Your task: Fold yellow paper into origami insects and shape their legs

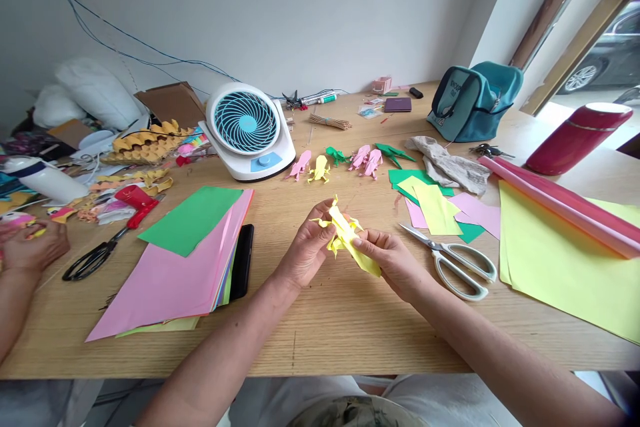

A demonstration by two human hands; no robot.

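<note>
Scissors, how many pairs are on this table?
2. White-handled scissors lie right of the right hand. Black-handled scissors lie at the left, beside the paper stack. More may be hidden in the clutter at far left.

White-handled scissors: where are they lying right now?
In the head view, the white-handled scissors lie on the table, just right of the right hand, between it and the big yellow sheet.
</note>
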